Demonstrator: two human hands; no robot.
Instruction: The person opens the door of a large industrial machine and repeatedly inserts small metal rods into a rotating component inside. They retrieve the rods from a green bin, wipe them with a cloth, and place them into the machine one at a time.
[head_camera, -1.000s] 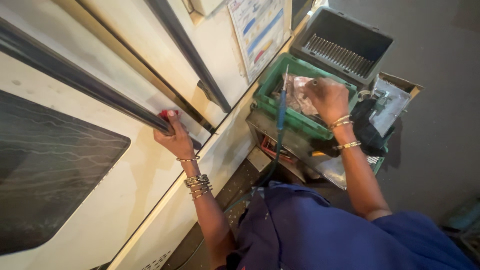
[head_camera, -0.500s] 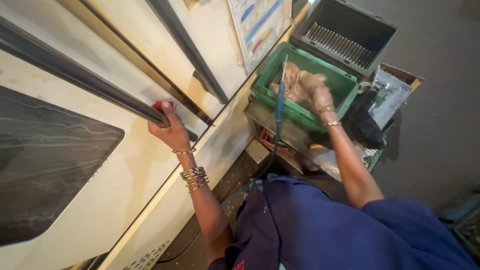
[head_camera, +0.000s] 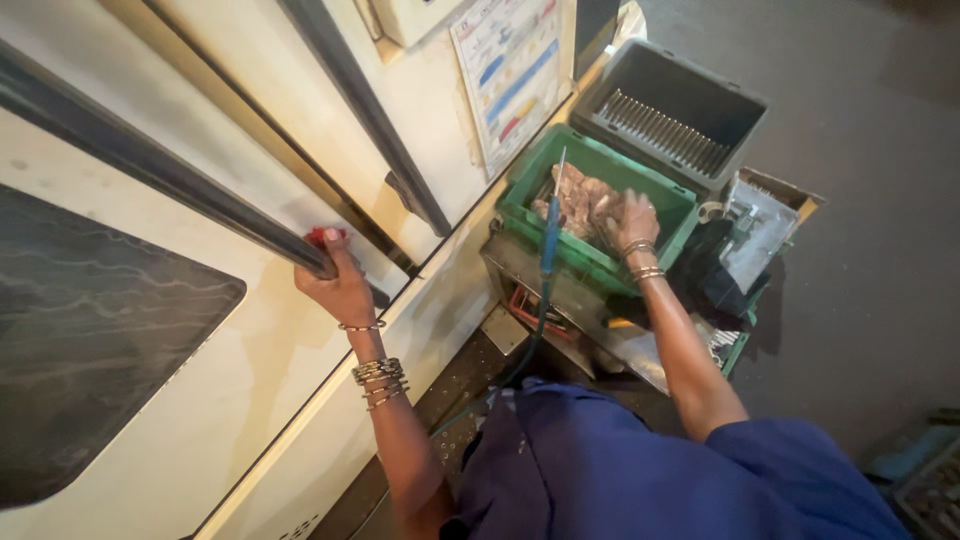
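Machine door, green bin, two hands.
Left hand (head_camera: 340, 285) closed around dark door handle bar (head_camera: 160, 175) at its lower end, red part (head_camera: 322, 236) touching. Right hand (head_camera: 628, 222) loosely curled, resting on pale pieces (head_camera: 575, 200) inside green bin (head_camera: 530, 205); grey bin (head_camera: 745, 105) just beyond, bare floor (head_camera: 880, 250) to the right.

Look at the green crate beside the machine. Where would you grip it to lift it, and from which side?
Probably the green crate is best gripped by its raised rim on the two short ends, coming from above. The rim forms a lip, the top is open, and the machine and grey bin crowd its other sides. The right hand is inside it.
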